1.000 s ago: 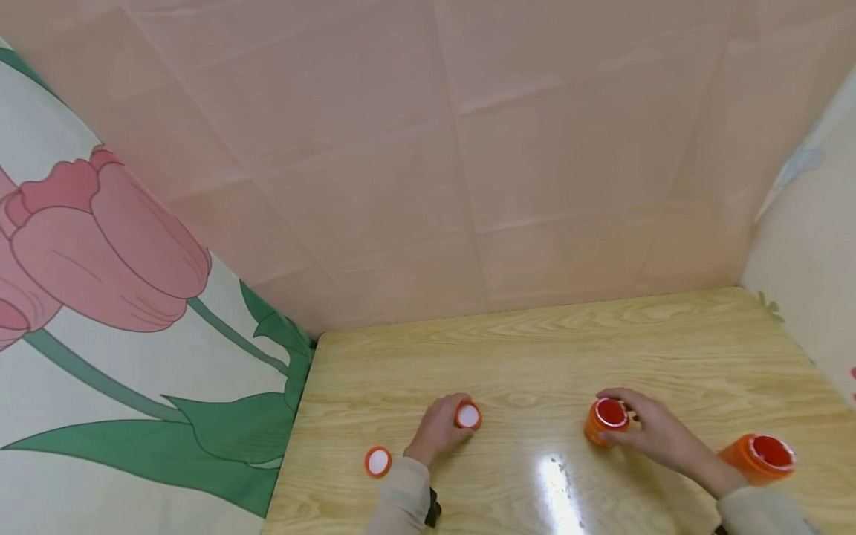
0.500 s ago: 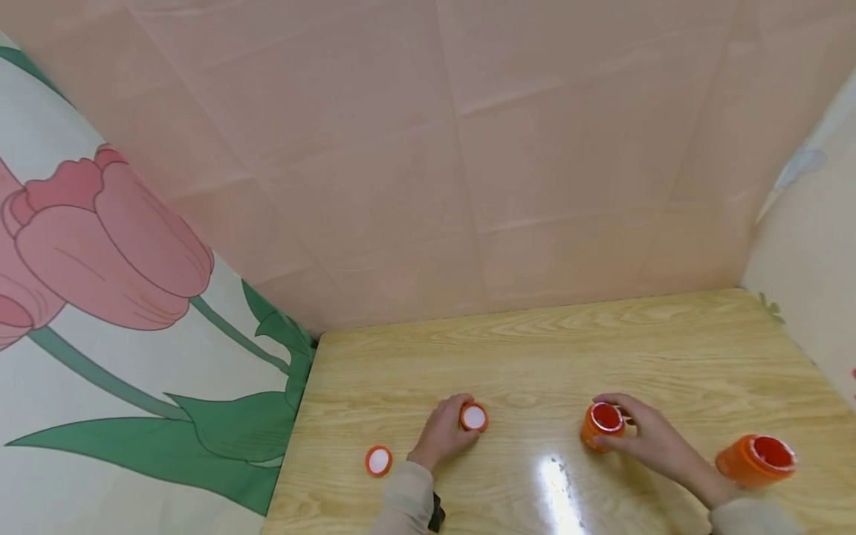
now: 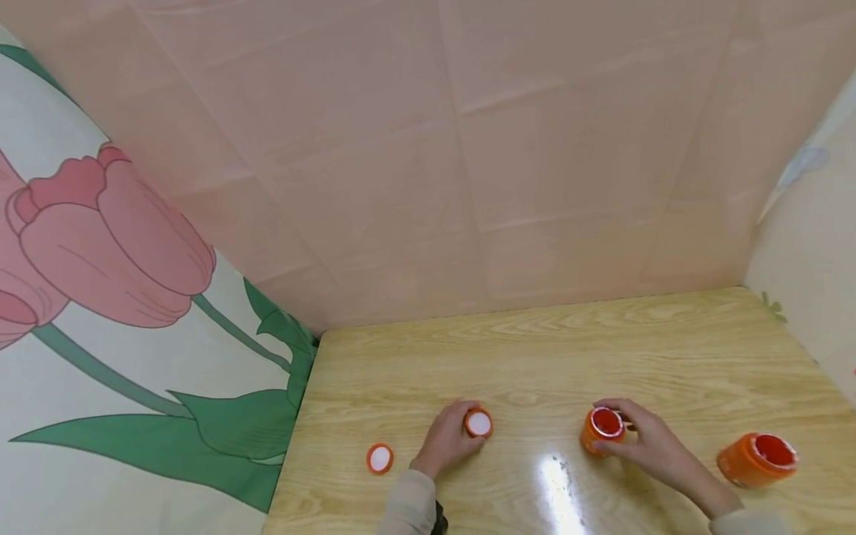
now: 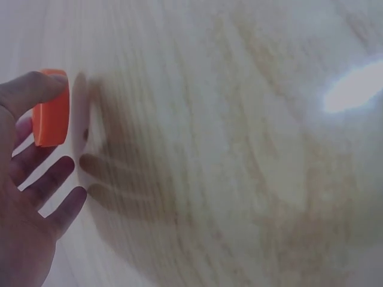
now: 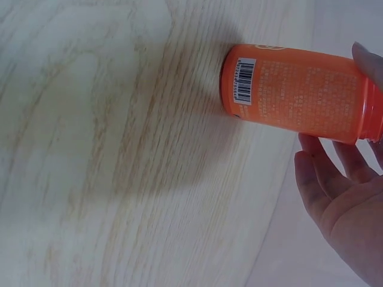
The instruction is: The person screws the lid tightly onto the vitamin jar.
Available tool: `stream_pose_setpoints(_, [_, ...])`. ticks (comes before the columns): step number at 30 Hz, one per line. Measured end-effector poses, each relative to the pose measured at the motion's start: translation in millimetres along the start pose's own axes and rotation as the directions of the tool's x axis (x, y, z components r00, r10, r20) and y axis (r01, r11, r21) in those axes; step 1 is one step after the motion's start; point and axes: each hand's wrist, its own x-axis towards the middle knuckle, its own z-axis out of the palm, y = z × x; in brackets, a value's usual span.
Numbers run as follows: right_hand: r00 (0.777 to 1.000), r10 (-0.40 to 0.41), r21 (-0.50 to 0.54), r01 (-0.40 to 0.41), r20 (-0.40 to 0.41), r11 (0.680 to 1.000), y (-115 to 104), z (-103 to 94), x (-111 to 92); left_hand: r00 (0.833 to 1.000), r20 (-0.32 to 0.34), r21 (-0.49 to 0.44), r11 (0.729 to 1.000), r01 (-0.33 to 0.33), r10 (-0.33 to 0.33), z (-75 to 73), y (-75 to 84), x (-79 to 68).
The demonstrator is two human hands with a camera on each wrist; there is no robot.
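My left hand [image 3: 448,440] pinches an orange screw lid [image 3: 478,423] by its edge, white inner face up. In the left wrist view the lid [image 4: 52,113] sits between thumb and fingers, the other fingers spread beside it. Farther right, my right hand [image 3: 645,438] holds an open orange jar [image 3: 594,435] near its rim. The right wrist view shows the jar's barcode label [image 5: 244,81] and its base close to the tabletop. A second orange lid [image 3: 380,459], also white side up, lies left of my left hand. Another lidless orange jar [image 3: 745,464] stands right of my right forearm.
The wood-grain table [image 3: 535,349] runs back to a plain pinkish backdrop [image 3: 401,148]. A tulip-printed sheet [image 3: 200,357] borders its left side, and a pale wall [image 3: 816,282] its right. Light glares off the tabletop between the hands.
My left hand has shifted slightly right and toward me with the lid. My right hand and its jar have moved a little left and nearer. The other lid and jar stay put.
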Motion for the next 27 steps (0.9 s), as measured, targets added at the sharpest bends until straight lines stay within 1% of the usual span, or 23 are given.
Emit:
stream_pose_setpoints(5, [1.0,-0.005,0.003,0.005,-0.017,1.0,-2,1.5,-5,1.0,0.01,-0.02,1.0,0.009,-0.008,1.4,3.5,-2.4])
stream_pose_setpoints(11, [0.999,0.005,0.0,-0.005,-0.037,1.0,-4,2.9,-9,1.0,-0.012,0.001,1.0,-0.005,0.005,7.1,7.6,-5.9])
stream_pose_setpoints(16, [0.998,0.039,-0.003,-0.039,-0.054,0.999,-4,5.9,-13,1.0,-0.03,-0.012,1.0,-0.008,0.008,12.7,11.4,-10.2])
stream_pose_setpoints(22, [0.996,0.053,0.048,-0.05,-0.071,0.998,-4,12.1,-20,0.997,-0.06,0.011,0.999,-0.042,0.042,18.0,14.0,-16.3])
stream_pose_setpoints(27, [0.994,0.091,0.084,-0.085,-0.066,0.993,-5,15.9,-24,0.998,-0.05,-0.002,0.999,-0.033,0.033,19.3,16.0,-19.9])
